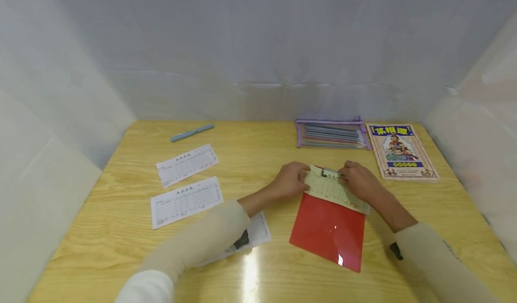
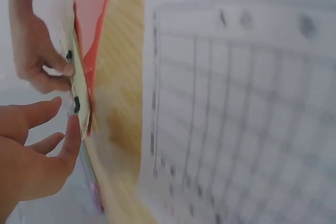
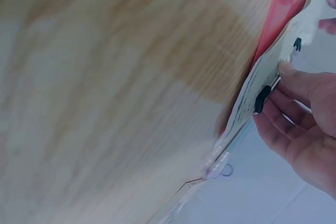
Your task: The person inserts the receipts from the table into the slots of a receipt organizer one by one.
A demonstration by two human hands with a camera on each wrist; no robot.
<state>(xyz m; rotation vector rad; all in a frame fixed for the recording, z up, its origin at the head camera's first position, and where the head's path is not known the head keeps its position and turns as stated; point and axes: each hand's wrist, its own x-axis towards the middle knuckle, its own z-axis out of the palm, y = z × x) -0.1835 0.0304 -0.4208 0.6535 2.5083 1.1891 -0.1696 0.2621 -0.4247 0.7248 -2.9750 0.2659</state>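
A glossy red clipboard (image 1: 329,231) lies on the table, with a pale yellow printed form (image 1: 333,187) across its top end. Over the form's upper edge sits a metal clip (image 1: 332,173) with black ends. My right hand (image 1: 361,182) pinches this clip, thumb on top and fingers behind, as the right wrist view (image 3: 310,108) shows. At the form's left edge is my left hand (image 1: 290,180), its fingers spread apart. In the left wrist view its thumb (image 2: 72,129) reaches the form right beside a black clip end (image 2: 76,104).
Two white printed forms (image 1: 186,202) (image 1: 187,164) lie at the left; another white form (image 1: 260,231) is partly under my left sleeve. Behind them is a blue pen (image 1: 192,133). Farther back are a purple-edged pencil pouch (image 1: 333,134) and a colourful book (image 1: 401,152).
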